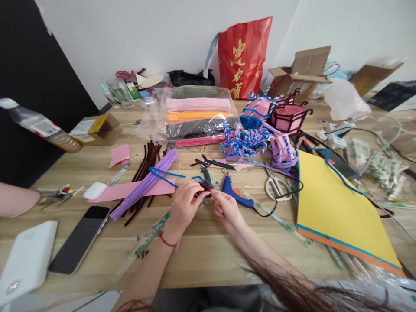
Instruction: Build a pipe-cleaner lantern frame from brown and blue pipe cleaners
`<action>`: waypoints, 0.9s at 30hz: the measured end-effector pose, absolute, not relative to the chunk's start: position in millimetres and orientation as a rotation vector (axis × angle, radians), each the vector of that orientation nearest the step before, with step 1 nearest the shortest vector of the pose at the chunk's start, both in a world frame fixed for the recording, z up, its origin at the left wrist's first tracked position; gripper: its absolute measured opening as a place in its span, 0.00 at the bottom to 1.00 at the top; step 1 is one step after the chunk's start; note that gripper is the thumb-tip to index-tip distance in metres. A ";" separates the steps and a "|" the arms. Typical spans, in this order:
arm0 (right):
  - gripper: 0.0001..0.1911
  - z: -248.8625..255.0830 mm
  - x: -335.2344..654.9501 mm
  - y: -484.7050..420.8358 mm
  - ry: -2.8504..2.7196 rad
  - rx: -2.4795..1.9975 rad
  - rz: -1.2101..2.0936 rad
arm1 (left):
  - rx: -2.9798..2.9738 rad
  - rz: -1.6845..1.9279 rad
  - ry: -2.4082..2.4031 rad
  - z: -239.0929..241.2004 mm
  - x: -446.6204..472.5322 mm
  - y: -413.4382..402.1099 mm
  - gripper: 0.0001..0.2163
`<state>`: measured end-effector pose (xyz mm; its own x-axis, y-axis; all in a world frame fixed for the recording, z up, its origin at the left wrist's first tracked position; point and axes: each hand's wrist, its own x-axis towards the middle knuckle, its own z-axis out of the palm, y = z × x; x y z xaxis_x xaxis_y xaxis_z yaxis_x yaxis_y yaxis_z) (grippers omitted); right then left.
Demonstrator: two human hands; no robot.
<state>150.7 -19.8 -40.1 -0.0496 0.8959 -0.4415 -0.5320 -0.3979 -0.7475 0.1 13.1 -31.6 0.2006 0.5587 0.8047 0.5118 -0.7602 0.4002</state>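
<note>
Both my hands meet over the middle of the table, fingers pinched on a small dark brown and blue pipe cleaner piece (pixel 206 187). My left hand (pixel 185 203), with a red string at the wrist, grips it from the left. My right hand (pixel 225 207) pinches its right side. Fingers partly hide the piece. Just right of it lies a blue glue gun (pixel 235 196). Beyond it are dark green-handled pliers (pixel 221 164). To the left, a bundle of purple pipe cleaners (pixel 146 184) lies across brown pipe cleaners (pixel 143 167) and a pink paper strip (pixel 130 190).
White-handled scissors (pixel 278 189) and yellow sheets (pixel 334 203) lie right. Pipe cleaner lanterns (pixel 287 119) stand behind, near a bag of coloured pipe cleaners (pixel 198 115) and a red bag (pixel 243 58). Left are a phone (pixel 81 240), a power bank (pixel 29 255) and another person's arm (pixel 17 200).
</note>
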 end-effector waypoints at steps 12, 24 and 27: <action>0.24 -14.4 158.7 -12.2 -0.433 -0.956 1.764 | 2.212 1.695 1.143 -20.9 -5.4 14.5 0.05; 0.24 -9.3 154.2 -12.7 -0.572 -1.034 1.631 | 1.859 1.544 1.161 -21.9 -6.5 18.5 0.08; 0.23 -9.2 152.8 -13.8 -0.611 -1.079 1.565 | 1.806 1.528 1.143 -22.9 -6.9 19.7 0.08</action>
